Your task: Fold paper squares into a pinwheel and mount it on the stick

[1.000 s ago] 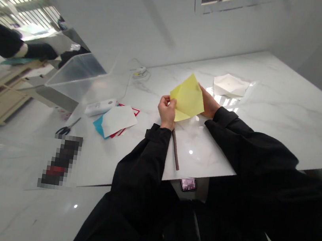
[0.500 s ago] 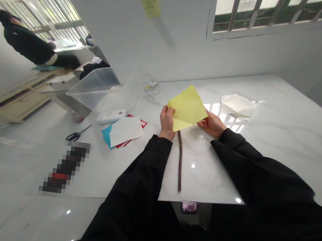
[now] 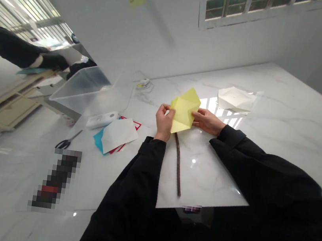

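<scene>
A sheet of yellow paper (image 3: 184,109) is held above the table between both hands, with its right corner folded inward. My left hand (image 3: 164,122) pinches its left edge, thumb on the front. At the right edge my right hand (image 3: 207,121) grips the folded part, thumb on top and fingers behind. Below the paper a thin brown stick (image 3: 178,164) lies on the white marbled table (image 3: 216,176); the paper and left hand are in front of its far end.
To the left lie overlapping white, blue and red papers (image 3: 120,134), a white device (image 3: 102,119), scissors (image 3: 68,140) and a pixelated dark item (image 3: 55,181). A clear plastic bin (image 3: 78,89) stands behind them. Cream papers (image 3: 235,100) lie far right. A person (image 3: 10,43) is at the far left.
The right corner of the yellow paper is now folded inward, and my right hand has moved left with it. The view has shifted slightly.
</scene>
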Tool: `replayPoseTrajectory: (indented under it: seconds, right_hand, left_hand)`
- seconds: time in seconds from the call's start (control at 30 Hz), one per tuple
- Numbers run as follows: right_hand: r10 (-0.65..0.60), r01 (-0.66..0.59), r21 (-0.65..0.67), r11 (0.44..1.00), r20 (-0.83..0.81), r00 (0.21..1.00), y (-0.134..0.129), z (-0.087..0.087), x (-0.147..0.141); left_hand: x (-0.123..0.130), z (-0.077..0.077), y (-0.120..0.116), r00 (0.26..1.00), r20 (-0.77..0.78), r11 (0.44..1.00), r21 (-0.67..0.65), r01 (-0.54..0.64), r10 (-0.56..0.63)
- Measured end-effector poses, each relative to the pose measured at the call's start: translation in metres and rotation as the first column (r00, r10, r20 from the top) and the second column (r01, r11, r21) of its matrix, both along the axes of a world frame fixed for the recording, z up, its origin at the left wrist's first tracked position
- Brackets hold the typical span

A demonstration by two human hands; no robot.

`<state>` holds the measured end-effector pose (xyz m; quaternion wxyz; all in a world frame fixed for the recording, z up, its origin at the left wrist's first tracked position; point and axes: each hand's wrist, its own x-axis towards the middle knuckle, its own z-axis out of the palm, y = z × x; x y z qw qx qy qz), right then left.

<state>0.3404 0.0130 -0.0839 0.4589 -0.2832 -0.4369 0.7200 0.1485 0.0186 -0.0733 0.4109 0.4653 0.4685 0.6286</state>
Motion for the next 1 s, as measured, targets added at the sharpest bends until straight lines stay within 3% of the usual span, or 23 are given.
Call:
replayPoseTrajectory:
  seconds: [0.13,0.27,0.37,0.57,1.0]
  right_hand:
    - [-0.107,0.109,-0.042,0.993,0.030,0.994,-0.002,0.001,-0.008]
    - [-0.177,0.179,-0.026,0.984,0.041,0.983,-0.003,-0.002,-0.013]
    - [-0.172,0.172,0.021,0.985,0.033,0.984,-0.002,-0.006,-0.015]
    - [-0.158,0.157,0.020,0.987,0.045,0.986,-0.002,-0.007,-0.016]
    - [-0.105,0.104,0.012,0.994,0.093,0.990,-0.002,0.002,-0.016]
  left_hand:
    - [0.005,0.011,-0.012,0.991,-0.053,0.991,0.050,0.127,-0.124]
    - [0.001,0.020,-0.016,0.940,0.098,0.943,-0.028,0.331,-0.327]
    - [-0.007,0.025,-0.014,0.907,0.182,0.913,-0.084,0.398,-0.379]
    - [-0.011,0.023,-0.019,0.823,0.138,0.804,-0.176,0.568,-0.551]
    - [-0.020,0.017,-0.010,0.901,0.118,0.881,-0.193,0.433,-0.417]
